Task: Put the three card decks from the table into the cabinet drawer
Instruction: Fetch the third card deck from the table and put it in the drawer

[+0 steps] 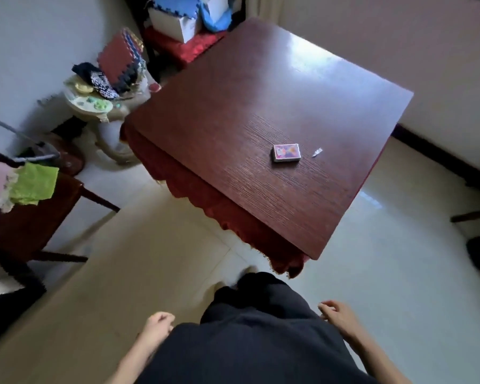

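Observation:
One card deck point(286, 153) with a pink and purple face lies flat on the dark red wooden table point(233, 112), toward its right side. No other deck shows. My left hand point(158, 327) hangs low beside my dark clothing, fingers curled with nothing in them. My right hand point(337, 314) hangs on the other side, fingers loosely curled and empty. Both hands are far below the table's near corner. No cabinet drawer is in view.
A small scrap of paper point(317, 152) lies just right of the deck. A wooden chair point(39, 217) with a green cloth point(32, 187) stands at the left. Cluttered toys and foam mats point(117, 65) sit beyond the table's left corner. Pale tiled floor point(385, 273) surrounds the table.

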{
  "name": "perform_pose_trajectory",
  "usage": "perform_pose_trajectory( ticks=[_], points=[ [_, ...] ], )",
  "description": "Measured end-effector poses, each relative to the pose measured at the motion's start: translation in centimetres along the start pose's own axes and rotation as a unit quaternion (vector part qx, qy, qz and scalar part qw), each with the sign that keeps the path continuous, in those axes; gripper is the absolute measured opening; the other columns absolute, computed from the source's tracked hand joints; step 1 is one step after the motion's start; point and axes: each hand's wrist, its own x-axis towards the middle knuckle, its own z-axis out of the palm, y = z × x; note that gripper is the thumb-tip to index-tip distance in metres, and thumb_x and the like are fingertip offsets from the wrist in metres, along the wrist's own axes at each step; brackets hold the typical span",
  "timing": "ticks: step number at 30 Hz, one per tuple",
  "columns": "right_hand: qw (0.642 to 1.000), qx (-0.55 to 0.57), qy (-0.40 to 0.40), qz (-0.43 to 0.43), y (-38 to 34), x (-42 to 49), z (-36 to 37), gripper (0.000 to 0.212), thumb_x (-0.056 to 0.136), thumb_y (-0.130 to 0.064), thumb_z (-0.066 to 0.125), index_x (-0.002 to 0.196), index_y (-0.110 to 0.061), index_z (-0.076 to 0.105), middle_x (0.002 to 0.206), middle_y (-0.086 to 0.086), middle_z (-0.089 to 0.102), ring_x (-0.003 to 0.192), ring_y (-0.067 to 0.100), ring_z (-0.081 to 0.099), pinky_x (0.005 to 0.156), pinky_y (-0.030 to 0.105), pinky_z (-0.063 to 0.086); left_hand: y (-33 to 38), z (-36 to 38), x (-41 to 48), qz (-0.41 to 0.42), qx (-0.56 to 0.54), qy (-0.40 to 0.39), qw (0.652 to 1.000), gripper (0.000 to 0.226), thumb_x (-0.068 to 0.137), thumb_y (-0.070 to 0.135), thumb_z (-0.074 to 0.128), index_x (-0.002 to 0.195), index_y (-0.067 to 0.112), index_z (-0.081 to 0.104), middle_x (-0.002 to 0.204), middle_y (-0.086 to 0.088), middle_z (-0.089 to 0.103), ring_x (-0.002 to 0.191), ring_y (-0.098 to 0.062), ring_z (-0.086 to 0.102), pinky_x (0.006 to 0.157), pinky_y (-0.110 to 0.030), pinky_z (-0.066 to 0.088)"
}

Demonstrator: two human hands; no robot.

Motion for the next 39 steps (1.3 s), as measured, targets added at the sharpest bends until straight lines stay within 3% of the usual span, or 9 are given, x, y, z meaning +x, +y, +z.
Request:
perform_pose_trajectory(
  ticks=[4,9,12,17,21,25,29,32,39],
  points=[
    [0.993,0.081,0.039,0.071,3.2,0.0,1.7,0.019,0.098,-0.017,0.057,0.103,-0.005,0.072,0.097,0.014,0.076,0.081,0.019,0.065,0.067,0.025,0.046,9.2,-2.1,4.9,0.053,0.051,-0.031,0.997,0.01,0.095,0.009,0.055,0.09,0.006,0.063,0.069,-0.01,0.061,0.055,-0.02,0.053,0.055,-0.028,0.041],
    [0.981,0.143,0.023,0.126,2.8,1.5,5.0,0.023,0.096,-0.013,0.059,0.083,-0.003,0.074,0.085,0.013,0.076,0.079,0.025,0.065,0.073,0.032,0.045,20.2,-1.9,8.0,0.125,0.091,-0.062,0.986,0.009,0.095,0.019,0.055,0.093,0.016,0.064,0.074,-0.007,0.066,0.051,-0.013,0.054,0.049,-0.022,0.036],
    [0.971,0.189,0.021,0.145,0.2,2.8,4.7,0.021,0.095,-0.014,0.057,0.082,-0.004,0.07,0.081,0.013,0.073,0.068,0.022,0.059,0.064,0.03,0.042,24.8,-1.5,7.7,0.142,0.127,-0.083,0.978,0.009,0.094,0.022,0.055,0.097,0.019,0.063,0.079,-0.006,0.067,0.054,-0.011,0.055,0.05,-0.023,0.037],
    [0.959,0.269,0.04,0.078,-7.1,5.0,2.2,0.014,0.098,-0.016,0.059,0.1,-0.006,0.069,0.088,0.01,0.071,0.073,0.018,0.066,0.063,0.025,0.05,28.8,-1.2,8.4,0.157,0.174,-0.089,0.968,0.01,0.095,0.018,0.055,0.1,0.015,0.063,0.083,-0.007,0.068,0.058,-0.01,0.057,0.047,-0.016,0.041],
    [0.956,0.287,0.059,-0.022,-14.6,5.8,-1.2,0.011,0.098,-0.022,0.061,0.094,-0.018,0.071,0.087,0.005,0.073,0.064,0.009,0.066,0.051,0.012,0.047,30.1,-1.6,9.4,0.141,0.205,-0.091,0.964,0.013,0.096,0.012,0.053,0.104,0.006,0.062,0.082,-0.01,0.063,0.06,-0.012,0.054,0.044,-0.013,0.043],
    [0.965,0.224,0.099,-0.089,-21.1,7.2,-4.8,0.01,0.091,-0.038,0.064,0.093,-0.033,0.071,0.086,-0.007,0.075,0.074,0.009,0.074,0.073,0.029,0.057,31.3,-2.0,10.2,0.127,0.224,-0.1,0.961,0.016,0.097,0.011,0.052,0.107,0.002,0.061,0.081,-0.011,0.061,0.057,-0.012,0.051,0.051,-0.017,0.044],
    [0.977,0.107,0.146,-0.114,-27.5,10.5,-7.4,0.034,0.087,-0.045,0.063,0.117,-0.03,0.064,0.106,-0.005,0.066,0.1,0.018,0.064,0.089,0.037,0.052,33.0,-2.3,10.4,0.138,0.218,-0.102,0.961,0.018,0.097,0.009,0.052,0.109,0.0,0.061,0.084,-0.011,0.061,0.06,-0.011,0.052,0.052,-0.017,0.045],
    [0.978,0.011,0.179,-0.11,-32.5,13.5,-8.2,0.057,0.084,-0.051,0.065,0.133,-0.025,0.052,0.125,0.008,0.056,0.118,0.03,0.056,0.096,0.047,0.05,34.2,-2.8,10.1,0.145,0.185,-0.103,0.966,0.016,0.097,0.009,0.052,0.109,0.003,0.061,0.087,-0.012,0.062,0.061,-0.01,0.052,0.041,-0.009,0.04],
    [0.959,-0.12,0.227,-0.12,-40.2,17.4,-7.6,0.08,0.076,-0.059,0.072,0.144,-0.03,0.039,0.139,0.01,0.046,0.127,0.034,0.048,0.1,0.051,0.041,33.6,-5.4,11.3,0.137,0.172,-0.085,0.972,0.017,0.097,0.014,0.052,0.108,0.006,0.064,0.085,-0.007,0.065,0.064,-0.01,0.056,0.044,-0.009,0.04]
  ],
)
